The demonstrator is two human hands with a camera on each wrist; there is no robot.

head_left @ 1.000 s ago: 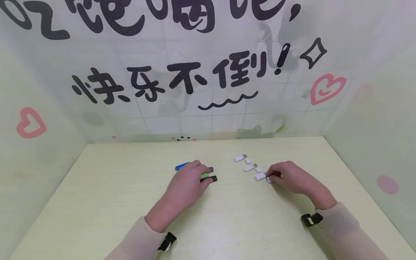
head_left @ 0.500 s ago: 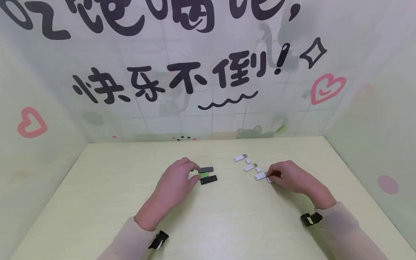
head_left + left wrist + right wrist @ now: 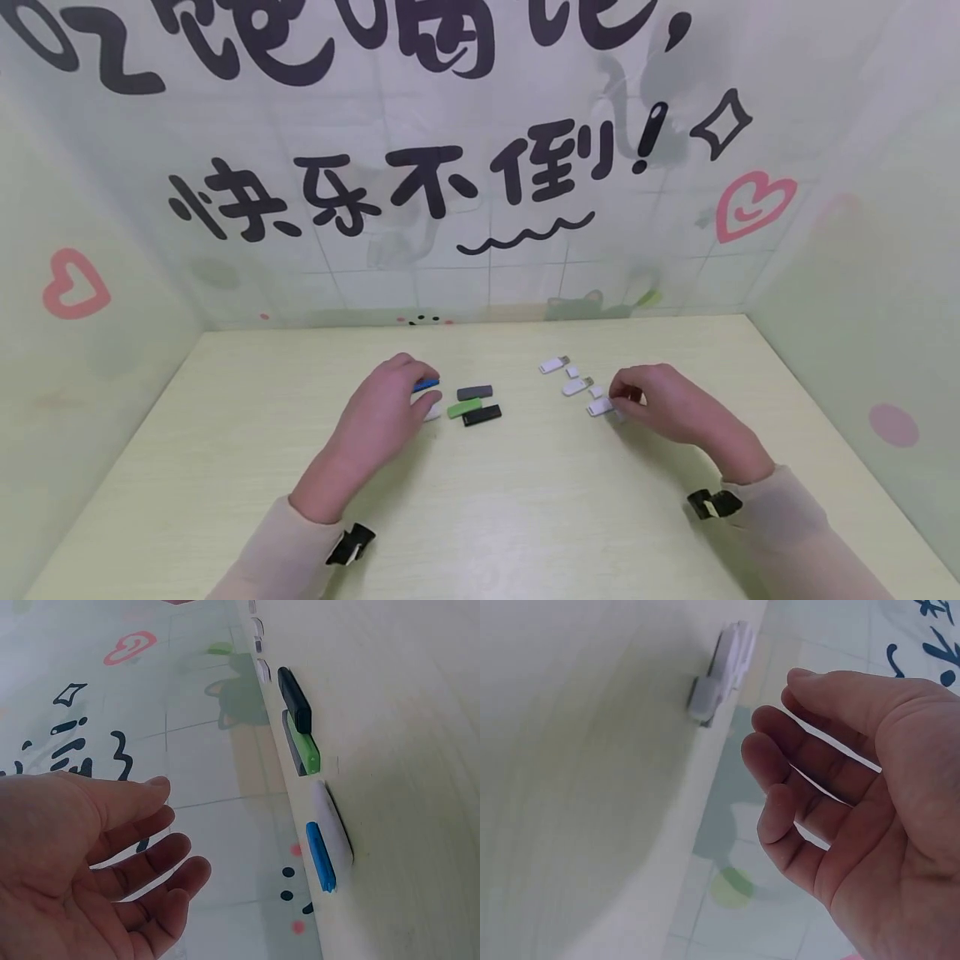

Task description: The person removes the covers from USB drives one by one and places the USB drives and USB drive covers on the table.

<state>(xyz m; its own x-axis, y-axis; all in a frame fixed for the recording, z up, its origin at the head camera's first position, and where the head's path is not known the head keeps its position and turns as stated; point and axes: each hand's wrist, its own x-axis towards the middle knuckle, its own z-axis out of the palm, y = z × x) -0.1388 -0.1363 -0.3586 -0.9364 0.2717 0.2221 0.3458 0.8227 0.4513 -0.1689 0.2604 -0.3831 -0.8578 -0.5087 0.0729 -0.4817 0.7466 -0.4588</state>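
Note:
My left hand point(image 3: 378, 417) hovers over a blue USB stick point(image 3: 426, 384) and a white one, its fingers loosely bent with nothing between them. Both sticks show fully in the left wrist view, the blue stick point(image 3: 321, 856) beside the white stick point(image 3: 334, 825). To their right lie a grey stick point(image 3: 475, 392), a green stick point(image 3: 465, 407) and a black stick point(image 3: 482, 415). My right hand point(image 3: 671, 404) is just above the nearest white USB stick point(image 3: 600, 407); its loosely curled fingers hold nothing in the right wrist view. A small white cap point(image 3: 703, 699) lies by that stick.
Two more white USB sticks, one farther back point(image 3: 553, 365) and one in the middle point(image 3: 577, 387), show bare metal plugs. Small white caps point(image 3: 572, 372) lie beside them. The pale table point(image 3: 510, 517) meets printed walls at the back and sides.
My left hand has moved left off the grey, green and black sticks, which are now uncovered, to above the blue and white ones. My right hand has lifted slightly off the cap.

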